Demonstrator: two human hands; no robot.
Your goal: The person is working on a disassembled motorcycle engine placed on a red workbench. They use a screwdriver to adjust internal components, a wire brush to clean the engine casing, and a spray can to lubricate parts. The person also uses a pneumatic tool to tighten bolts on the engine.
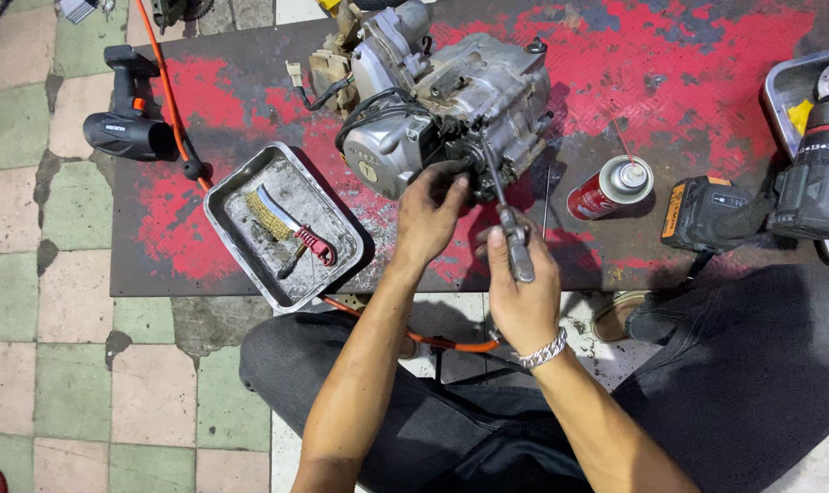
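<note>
- Looking down from the head camera: a small motorcycle engine (442, 100) lies on a red-and-black checker-plate mat (697, 82) on a tiled floor.
- The right hand (522, 285) is wrapped fully closed around the handle of a ratchet wrench (505, 219). The handle sits in the fist, and the shaft runs up and away from the grip to the engine's lower side cover, where its head meets the casing.
- The left hand (430, 215) is partly curled with fingertips pressed on the engine casing, just beside the wrench head. Whether those fingers pinch a small part cannot be told.
- The engine lies directly above both hands, touching the left fingertips and the wrench tip, well clear of the right fist.
- A metal tray (241, 187) sits left of the hands, holding a wire brush (266, 217) and a red-handled tool (300, 233).
- A red spray can (609, 189) lies on its side right of the wrench.
- A cordless impact driver (761, 205) lies further right.
- A black blower tool (127, 123) rests at the mat's left edge, beside an orange hose (163, 82).
</note>
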